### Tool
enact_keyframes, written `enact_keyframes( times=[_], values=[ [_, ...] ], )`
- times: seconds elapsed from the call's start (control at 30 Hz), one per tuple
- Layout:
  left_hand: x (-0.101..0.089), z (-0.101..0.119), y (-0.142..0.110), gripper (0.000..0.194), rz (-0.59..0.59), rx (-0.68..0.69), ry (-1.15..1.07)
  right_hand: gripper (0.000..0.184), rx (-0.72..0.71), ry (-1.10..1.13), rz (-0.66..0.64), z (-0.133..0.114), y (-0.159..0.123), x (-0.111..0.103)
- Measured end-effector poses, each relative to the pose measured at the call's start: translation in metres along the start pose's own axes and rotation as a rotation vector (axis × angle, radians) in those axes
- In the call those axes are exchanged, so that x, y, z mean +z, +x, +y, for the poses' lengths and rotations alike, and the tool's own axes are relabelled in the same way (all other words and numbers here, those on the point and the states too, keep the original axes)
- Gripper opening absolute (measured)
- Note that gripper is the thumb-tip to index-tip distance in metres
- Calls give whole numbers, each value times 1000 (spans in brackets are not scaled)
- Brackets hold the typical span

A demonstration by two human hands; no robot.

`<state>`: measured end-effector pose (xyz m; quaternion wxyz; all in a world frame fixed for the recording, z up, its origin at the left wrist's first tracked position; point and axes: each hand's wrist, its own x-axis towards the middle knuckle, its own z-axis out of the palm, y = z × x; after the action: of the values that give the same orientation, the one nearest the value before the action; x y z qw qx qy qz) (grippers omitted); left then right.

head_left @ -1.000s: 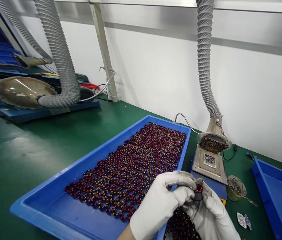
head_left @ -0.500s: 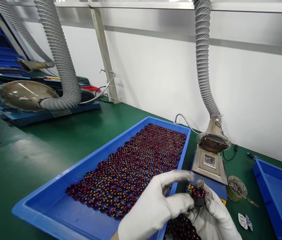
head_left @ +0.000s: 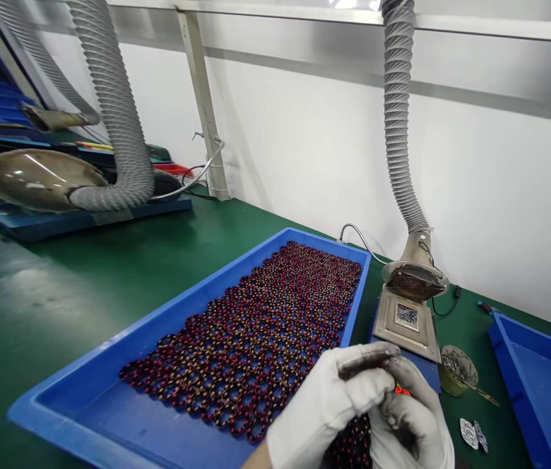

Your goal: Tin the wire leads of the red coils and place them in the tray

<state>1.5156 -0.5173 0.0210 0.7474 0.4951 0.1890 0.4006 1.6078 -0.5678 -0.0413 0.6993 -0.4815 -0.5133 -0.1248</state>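
Both my hands wear white gloves with dirty fingertips and meet at the bottom of the view. My left hand (head_left: pixel 327 407) pinches thumb and forefinger over a small red wound coil (head_left: pixel 401 391). My right hand (head_left: pixel 412 423) is curled around the same coil from below, so only a red sliver of it shows. Just left of my hands lies a long blue tray (head_left: pixel 90 384) holding several rows of red and copper coils (head_left: pixel 266 326) packed side by side. More such coils (head_left: pixel 353 443) lie under my wrists.
A solder pot (head_left: pixel 407 319) stands right of the tray under a grey ribbed extraction hose (head_left: pixel 397 130). A small metal cup (head_left: pixel 458 368) and foil scraps (head_left: pixel 473 433) lie beside it. Another blue tray (head_left: pixel 544 384) is at the far right. A second hose (head_left: pixel 119 111) and hood sit far left.
My left forefinger, lifted half a second ago, has come down onto the coil. Both hands have closed round it, hiding most of it. The view has shifted slightly.
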Motion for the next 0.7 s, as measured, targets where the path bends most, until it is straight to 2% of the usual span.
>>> enact_keyframes(
  times=[0.1,0.2,0.23,0.33,0.4,0.47,0.57,0.63,0.7],
  values=[
    [0,-12,2,10,184,111,-78,3,-103,-39,-54,4,-3,-3],
    [-4,-9,2,8,343,267,-129,9,-124,-90,7,10,-1,-5],
    [-4,-5,1,10,366,277,-115,12,-120,-100,29,12,-1,-6],
    [-2,7,-1,22,307,113,49,13,-120,-102,54,13,-2,-3],
    [0,8,-2,18,263,30,128,13,-124,-96,62,12,-5,3],
    [0,5,-4,12,282,109,123,12,-113,-83,123,10,-7,9],
    [-3,2,-6,16,308,294,28,13,-79,-58,182,8,-9,13],
    [-4,6,-7,20,311,281,1,16,-59,-49,116,9,-9,10],
    [-2,12,-7,25,285,157,45,20,-43,-46,32,10,-9,4]
  ],
)
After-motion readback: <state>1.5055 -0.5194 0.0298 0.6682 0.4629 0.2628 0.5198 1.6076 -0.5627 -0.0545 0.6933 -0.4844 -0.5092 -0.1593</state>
